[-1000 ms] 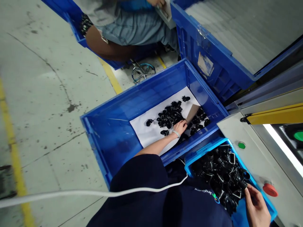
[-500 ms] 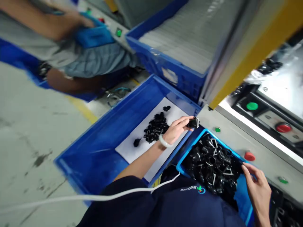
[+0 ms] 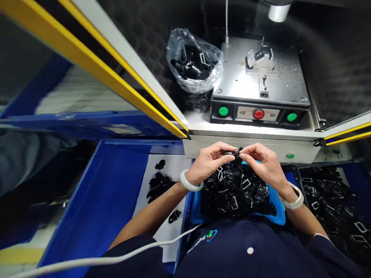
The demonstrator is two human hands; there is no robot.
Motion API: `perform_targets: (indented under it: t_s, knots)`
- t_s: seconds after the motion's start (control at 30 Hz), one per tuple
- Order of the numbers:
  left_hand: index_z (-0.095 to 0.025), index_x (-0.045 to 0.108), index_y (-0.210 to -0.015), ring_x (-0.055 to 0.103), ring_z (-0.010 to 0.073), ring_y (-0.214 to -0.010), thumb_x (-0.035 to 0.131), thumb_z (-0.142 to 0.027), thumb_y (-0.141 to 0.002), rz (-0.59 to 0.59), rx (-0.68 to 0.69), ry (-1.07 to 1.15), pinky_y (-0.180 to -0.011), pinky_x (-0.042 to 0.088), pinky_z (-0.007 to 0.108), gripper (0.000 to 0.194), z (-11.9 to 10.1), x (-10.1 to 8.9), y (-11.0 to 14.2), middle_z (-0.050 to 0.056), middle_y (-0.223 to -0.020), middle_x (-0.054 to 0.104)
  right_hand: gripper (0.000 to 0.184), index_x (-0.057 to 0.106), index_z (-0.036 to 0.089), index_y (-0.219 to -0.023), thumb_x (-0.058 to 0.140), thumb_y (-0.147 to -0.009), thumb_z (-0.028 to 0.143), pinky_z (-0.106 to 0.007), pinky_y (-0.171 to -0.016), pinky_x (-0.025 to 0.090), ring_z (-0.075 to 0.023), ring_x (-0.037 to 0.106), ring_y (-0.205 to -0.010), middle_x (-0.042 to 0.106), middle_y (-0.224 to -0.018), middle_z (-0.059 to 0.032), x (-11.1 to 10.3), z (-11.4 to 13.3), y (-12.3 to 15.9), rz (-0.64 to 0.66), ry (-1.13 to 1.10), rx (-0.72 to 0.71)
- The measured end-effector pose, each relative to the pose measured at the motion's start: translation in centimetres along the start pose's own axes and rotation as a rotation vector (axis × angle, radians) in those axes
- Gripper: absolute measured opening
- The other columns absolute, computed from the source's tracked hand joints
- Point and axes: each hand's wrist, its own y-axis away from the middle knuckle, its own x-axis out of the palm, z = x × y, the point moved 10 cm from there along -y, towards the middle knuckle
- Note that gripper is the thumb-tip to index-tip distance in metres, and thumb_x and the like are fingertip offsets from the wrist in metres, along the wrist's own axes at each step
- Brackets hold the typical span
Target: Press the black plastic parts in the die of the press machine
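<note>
A small black plastic part [image 3: 237, 159] is pinched between my two hands, above a light-blue bin. My left hand [image 3: 213, 159], with a pale bangle at its wrist, grips the part from the left. From the right, my right hand [image 3: 262, 162] holds it with thumb and fingertips. Fingers hide much of the part, so its exact shape is unclear. Under both hands, the light-blue bin [image 3: 279, 210] is filled with similar glossy black parts [image 3: 232, 193], some with silvery rectangular frames.
Ahead stands a metal fixture plate [image 3: 237, 81] with green and red buttons [image 3: 258, 114]. A clear bag [image 3: 194, 61] of black parts sits beside it. At left, a blue crate [image 3: 95, 208] holds black parts on white board [image 3: 166, 166]. Another black pile [image 3: 327, 208] lies right. Yellow-edged posts [image 3: 121, 69] flank the opening.
My view has swung right toward the machine. My left hand has brought the black part from beside the crate to above the bin, and my right hand now grips it too.
</note>
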Motion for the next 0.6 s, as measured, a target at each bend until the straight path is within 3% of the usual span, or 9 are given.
perform_targets:
  t_s: [0.17,0.27,0.33,0.43,0.5,0.6]
  knots:
    - [-0.018,0.080,-0.110,0.073,0.0214,-0.096,0.085,-0.038,-0.084,0.021,0.067,-0.295,-0.086,0.059,0.036,0.033,-1.4,1.6,-2.7,0.009,-0.110,0.079,0.019,0.077,0.020,-0.096,0.072,-0.094,0.038,-0.031,-0.071,0.058,-0.0146,0.070,-0.077,0.076,-0.088,-0.0039,-2.1,-1.5,-1.1,-0.020,-0.003,0.044]
    - [-0.017,0.080,-0.100,0.071,0.0175,-0.081,0.082,-0.034,-0.085,-0.005,0.142,-0.382,-0.075,0.058,0.031,0.023,-3.4,1.7,-6.2,0.007,-0.093,0.079,0.022,0.077,0.020,-0.104,0.066,-0.098,0.038,-0.034,-0.074,0.061,-0.0167,0.072,-0.080,0.077,-0.088,-0.0048,-4.1,-0.6,-4.2,0.033,0.005,0.001]
    - [-0.015,0.077,-0.095,0.070,0.0154,-0.075,0.081,-0.029,-0.085,-0.062,0.182,-0.323,-0.069,0.057,0.028,0.018,-5.2,1.0,-9.7,0.006,-0.088,0.077,0.027,0.075,0.020,-0.113,0.060,-0.101,0.040,-0.038,-0.084,0.062,-0.0192,0.073,-0.092,0.077,-0.100,-0.0075,-6.9,1.3,-8.2,-0.054,0.129,-0.092]
    - [-0.013,0.070,-0.088,0.068,0.0124,-0.069,0.081,-0.016,-0.083,-0.268,0.220,-0.197,-0.065,0.058,0.026,0.013,-8.0,-1.2,-15.8,0.003,-0.086,0.073,0.035,0.067,0.020,-0.129,0.054,-0.105,0.041,-0.047,-0.106,0.055,-0.0258,0.067,-0.121,0.069,-0.130,-0.0139,-11.3,4.7,-15.7,-0.348,0.478,-0.191]
    - [-0.013,0.063,-0.085,0.067,0.0113,-0.068,0.078,-0.010,-0.086,-0.399,0.199,-0.129,-0.065,0.060,0.026,0.016,-9.1,-2.6,-19.8,0.002,-0.084,0.070,0.050,0.058,0.017,-0.142,0.059,-0.103,0.049,-0.057,-0.115,0.046,-0.0337,0.055,-0.137,0.059,-0.145,-0.0197,-12.9,5.5,-21.2,-0.465,0.647,-0.107]
    - [-0.013,0.058,-0.086,0.067,0.0111,-0.070,0.072,-0.012,-0.095,-0.516,0.139,-0.102,-0.072,0.062,0.031,0.017,-9.9,-4.3,-24.7,0.002,-0.085,0.068,0.070,0.053,0.009,-0.145,0.074,-0.094,0.051,-0.066,-0.116,0.040,-0.0424,0.049,-0.143,0.054,-0.150,-0.0278,-13.4,4.7,-28.3,-0.454,0.737,0.069]
